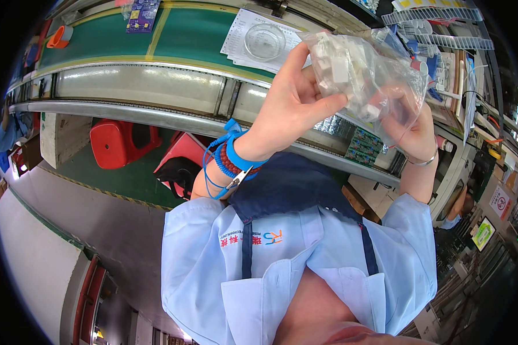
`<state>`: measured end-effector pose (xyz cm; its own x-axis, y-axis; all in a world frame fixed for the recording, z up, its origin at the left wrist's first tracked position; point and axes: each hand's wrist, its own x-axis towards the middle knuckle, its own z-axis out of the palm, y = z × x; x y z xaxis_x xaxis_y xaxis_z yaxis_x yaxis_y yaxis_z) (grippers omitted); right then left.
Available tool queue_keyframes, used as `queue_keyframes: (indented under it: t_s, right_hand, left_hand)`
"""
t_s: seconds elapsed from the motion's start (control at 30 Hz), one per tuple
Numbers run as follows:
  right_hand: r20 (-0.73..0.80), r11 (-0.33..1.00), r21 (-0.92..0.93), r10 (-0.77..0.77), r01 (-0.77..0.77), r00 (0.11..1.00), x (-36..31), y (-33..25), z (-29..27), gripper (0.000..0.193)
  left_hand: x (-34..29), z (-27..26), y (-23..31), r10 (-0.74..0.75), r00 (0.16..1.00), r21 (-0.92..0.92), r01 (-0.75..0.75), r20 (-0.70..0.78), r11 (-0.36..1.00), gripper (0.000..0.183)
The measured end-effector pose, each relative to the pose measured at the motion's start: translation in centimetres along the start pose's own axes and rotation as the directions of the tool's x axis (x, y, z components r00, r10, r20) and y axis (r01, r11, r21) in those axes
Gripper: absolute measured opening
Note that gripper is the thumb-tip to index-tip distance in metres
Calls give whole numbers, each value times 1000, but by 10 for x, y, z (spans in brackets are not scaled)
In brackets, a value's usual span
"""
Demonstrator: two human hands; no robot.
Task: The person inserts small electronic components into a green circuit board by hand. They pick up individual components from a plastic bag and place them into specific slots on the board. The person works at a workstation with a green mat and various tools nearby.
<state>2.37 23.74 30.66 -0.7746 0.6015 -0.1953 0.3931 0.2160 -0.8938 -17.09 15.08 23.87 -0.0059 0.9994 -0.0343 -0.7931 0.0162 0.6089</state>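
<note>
A clear plastic bag (360, 75) of small white parts is held up over the work line's near edge. My left hand (288, 106) grips the bag's left side, with the thumb in front and the fingers curled behind it. At the bag's lower right, my right hand (411, 132) is closed on the plastic; its fingers show through the film, and I cannot tell if they are inside or behind it. A small white part (373, 110) shows beside those fingers. On my left wrist sits a blue wrist strap (236, 146) with a clip and coiled cord.
Beyond my left hand, a round clear dish (265, 41) rests on printed sheets (236, 43). The green belt (201, 34) carries a purple circuit board (143, 15). Green circuit boards (362, 146) lie below the bag. Component reels (426, 49) stand at right; a red stool (112, 144) is at left.
</note>
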Motion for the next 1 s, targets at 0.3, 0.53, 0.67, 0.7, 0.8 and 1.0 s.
queue_keyframes:
  t_s: [0.3, 0.53, 0.67, 0.7, 0.8, 1.0]
  right_hand:
    - [98, 893, -299, -323, 337, 941, 8, 0, -2, 28]
    - [-106, 946, -321, 4, -38, 994, 2, -8, 16, 24]
    - [-203, 975, -221, -73, 27, 976, 10, -7, 22, 26]
    - [-219, 977, -207, -105, 59, 970, 11, 0, 22, 26]
    - [-212, 967, -234, 47, -97, 976, 8, 3, 14, 32]
    - [-314, 978, -193, 11, -75, 949, 11, 6, 21, 34]
  left_hand:
    - [-3, -2, -4, -30, 999, -39, 29, -32, 999, 74]
    - [-4, 1, -5, 6, 998, 29, -4, -66, 1000, 72]
    - [-6, 1, -4, 9, 997, 36, -7, -74, 999, 75]
    - [-7, 1, -4, 11, 997, 30, -8, -74, 1000, 76]
    - [-7, -1, -3, -13, 999, 27, 14, -39, 1000, 81]
    - [-9, -2, -2, 83, 996, 29, -85, 42, 996, 84]
